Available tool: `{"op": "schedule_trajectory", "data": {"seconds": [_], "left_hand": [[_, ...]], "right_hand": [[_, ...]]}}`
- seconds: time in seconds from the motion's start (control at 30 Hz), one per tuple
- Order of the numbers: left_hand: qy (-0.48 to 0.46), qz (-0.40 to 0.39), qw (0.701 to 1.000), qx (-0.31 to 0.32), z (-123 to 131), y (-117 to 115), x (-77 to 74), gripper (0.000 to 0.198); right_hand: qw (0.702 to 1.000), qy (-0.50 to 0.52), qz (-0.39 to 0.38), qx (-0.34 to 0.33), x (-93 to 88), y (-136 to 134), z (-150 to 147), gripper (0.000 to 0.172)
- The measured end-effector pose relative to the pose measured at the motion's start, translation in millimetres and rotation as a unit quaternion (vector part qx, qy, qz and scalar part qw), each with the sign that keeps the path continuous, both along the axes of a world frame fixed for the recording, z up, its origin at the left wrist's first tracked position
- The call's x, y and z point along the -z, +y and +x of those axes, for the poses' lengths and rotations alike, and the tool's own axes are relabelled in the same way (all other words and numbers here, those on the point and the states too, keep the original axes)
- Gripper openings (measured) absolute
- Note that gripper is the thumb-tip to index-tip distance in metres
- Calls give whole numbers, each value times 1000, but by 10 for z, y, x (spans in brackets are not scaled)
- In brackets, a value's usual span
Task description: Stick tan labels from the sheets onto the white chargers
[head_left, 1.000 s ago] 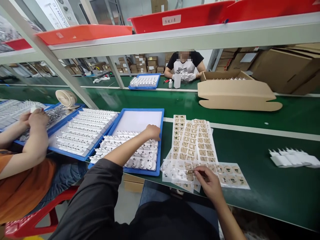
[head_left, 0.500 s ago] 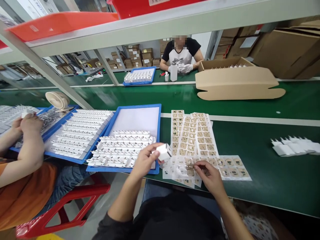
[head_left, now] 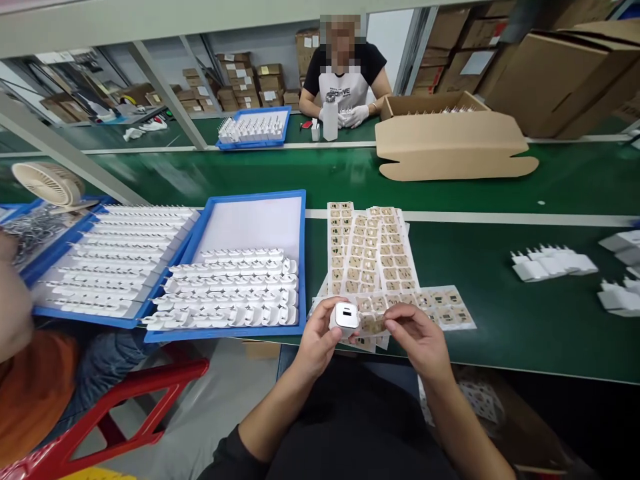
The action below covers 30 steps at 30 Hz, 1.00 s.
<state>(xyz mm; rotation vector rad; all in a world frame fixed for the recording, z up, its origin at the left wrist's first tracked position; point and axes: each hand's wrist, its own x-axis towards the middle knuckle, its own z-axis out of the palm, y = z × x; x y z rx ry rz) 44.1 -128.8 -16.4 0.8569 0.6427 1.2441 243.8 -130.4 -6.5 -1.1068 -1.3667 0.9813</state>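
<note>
My left hand (head_left: 316,343) is closed around a white USB wall charger (head_left: 346,323), whose port face is turned up towards me. Just to its right, my right hand (head_left: 423,340) has thumb and forefinger pinched together; whatever lies between the tips is too small to make out. Beneath both hands lies a sticker sheet (head_left: 450,308) with rows of tan labels. More sticker sheets (head_left: 366,250) overlap behind it. To the left, a blue tray (head_left: 250,223) holds rows of white chargers (head_left: 225,300).
Another tray of chargers (head_left: 120,260) stands further left, beside a co-worker's arm (head_left: 13,320) and a fan (head_left: 47,183). Chargers (head_left: 553,263) stand grouped at right. Across the bench sits a person (head_left: 345,80) with gloved hands, near an open cardboard box (head_left: 450,143).
My left hand has moved right and turned the charger so its port face shows. My right hand has lifted off the sticker sheet, towards the charger. The view has shifted.
</note>
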Motion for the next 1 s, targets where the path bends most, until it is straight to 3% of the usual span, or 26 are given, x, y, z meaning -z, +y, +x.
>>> {"op": "schedule_trajectory", "data": {"seconds": [0.1, 0.2, 0.3, 0.5, 0.63, 0.73, 1.0], "left_hand": [[75, 36, 997, -6, -18, 1, 71, 56], [128, 90, 987, -16, -20, 15, 99, 49], [157, 110, 981, -32, 24, 10, 136, 43], [233, 107, 960, -108, 182, -20, 247, 51], [207, 127, 966, -84, 256, -20, 233, 47], [210, 133, 966, -69, 257, -23, 235, 40], [298, 176, 930, -125, 108, -14, 274, 44]], "right_hand": [[999, 42, -9, -28, -238, -20, -110, 13], [996, 75, -40, -33, -340, 23, -206, 12], [993, 90, -73, -18, -315, 67, -256, 16], [988, 112, -108, -10, -131, 24, -317, 18], [983, 137, -120, 17, -57, 28, -350, 18], [980, 143, -135, 23, -58, 47, -338, 20], [985, 124, -113, 28, -182, 3, -295, 22]]}}
